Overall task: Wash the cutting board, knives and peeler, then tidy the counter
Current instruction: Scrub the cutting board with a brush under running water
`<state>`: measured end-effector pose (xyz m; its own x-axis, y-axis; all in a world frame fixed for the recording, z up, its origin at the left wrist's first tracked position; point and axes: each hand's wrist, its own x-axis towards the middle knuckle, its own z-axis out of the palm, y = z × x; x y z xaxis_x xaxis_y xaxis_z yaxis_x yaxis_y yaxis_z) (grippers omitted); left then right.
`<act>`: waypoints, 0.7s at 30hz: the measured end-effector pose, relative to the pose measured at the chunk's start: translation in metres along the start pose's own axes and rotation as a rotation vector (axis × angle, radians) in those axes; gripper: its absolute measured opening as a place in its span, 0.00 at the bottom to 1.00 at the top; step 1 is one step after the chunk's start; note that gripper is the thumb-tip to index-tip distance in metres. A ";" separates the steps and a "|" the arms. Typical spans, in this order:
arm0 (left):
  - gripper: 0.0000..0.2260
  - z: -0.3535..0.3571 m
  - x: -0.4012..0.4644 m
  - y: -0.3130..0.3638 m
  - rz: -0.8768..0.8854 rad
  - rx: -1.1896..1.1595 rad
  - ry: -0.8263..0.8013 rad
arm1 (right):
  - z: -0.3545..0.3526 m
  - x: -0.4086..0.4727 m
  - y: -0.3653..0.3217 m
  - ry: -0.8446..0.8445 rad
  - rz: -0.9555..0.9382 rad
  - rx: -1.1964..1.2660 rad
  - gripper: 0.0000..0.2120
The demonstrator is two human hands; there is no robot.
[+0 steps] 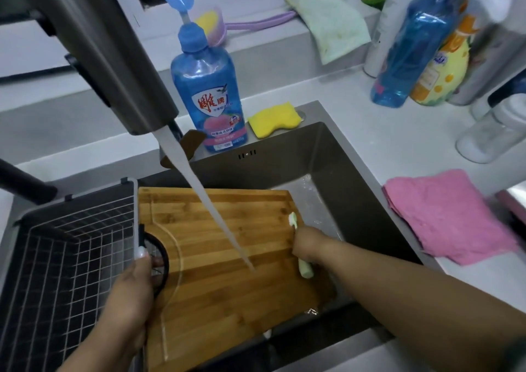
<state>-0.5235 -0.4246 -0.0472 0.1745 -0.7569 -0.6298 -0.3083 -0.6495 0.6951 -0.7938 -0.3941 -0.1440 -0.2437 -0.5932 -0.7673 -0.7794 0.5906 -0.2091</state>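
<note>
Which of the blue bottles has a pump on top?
The blue soap bottle standing right behind the sink, next to the yellow sponge. It has a pump head, while the other blue bottle, far right on the counter, has a plain cap.

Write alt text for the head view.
A wooden cutting board lies in the sink under running tap water; the left hand grips its black-rimmed handle hole and the right hand holds a pale green tool. A wire basket sits left.

A pale grey counter is carrying a folded pink cloth, clustered plastic bottles and a clear jar.
</note>
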 end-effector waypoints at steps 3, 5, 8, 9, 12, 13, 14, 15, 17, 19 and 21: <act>0.19 0.001 -0.001 0.000 -0.006 0.011 -0.004 | -0.004 -0.001 -0.006 -0.014 -0.005 -0.058 0.16; 0.18 0.000 -0.002 0.000 0.004 0.011 -0.004 | 0.003 -0.008 -0.004 -0.063 -0.034 -0.120 0.19; 0.21 0.000 -0.003 0.001 0.022 0.012 -0.013 | 0.020 -0.032 -0.016 -0.112 -0.058 -0.203 0.16; 0.21 0.000 -0.003 0.002 0.027 0.008 -0.013 | 0.024 -0.039 -0.024 -0.101 -0.101 -0.178 0.15; 0.20 0.001 -0.005 0.004 0.033 -0.007 -0.033 | 0.021 -0.044 -0.045 0.008 -0.242 0.021 0.23; 0.21 0.002 -0.006 0.003 0.031 -0.010 -0.040 | 0.016 -0.036 -0.047 0.046 -0.239 0.038 0.27; 0.22 0.003 -0.006 0.003 0.028 -0.015 -0.040 | 0.011 -0.028 -0.047 0.083 -0.211 0.051 0.28; 0.23 0.003 -0.006 0.003 0.028 -0.022 -0.036 | 0.007 -0.021 -0.044 0.114 -0.178 0.060 0.29; 0.23 0.002 -0.004 0.001 0.029 -0.024 -0.027 | 0.004 -0.024 -0.043 0.129 -0.176 0.050 0.28; 0.22 0.001 -0.003 0.001 0.025 -0.025 -0.030 | 0.006 -0.040 -0.052 0.103 -0.301 0.063 0.29; 0.22 0.000 -0.002 0.001 0.022 -0.021 -0.045 | 0.006 -0.053 -0.068 0.076 -0.450 0.115 0.29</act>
<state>-0.5244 -0.4232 -0.0453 0.1259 -0.7671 -0.6291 -0.2913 -0.6348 0.7157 -0.7243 -0.3996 -0.0929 0.0593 -0.8400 -0.5393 -0.7493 0.3195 -0.5801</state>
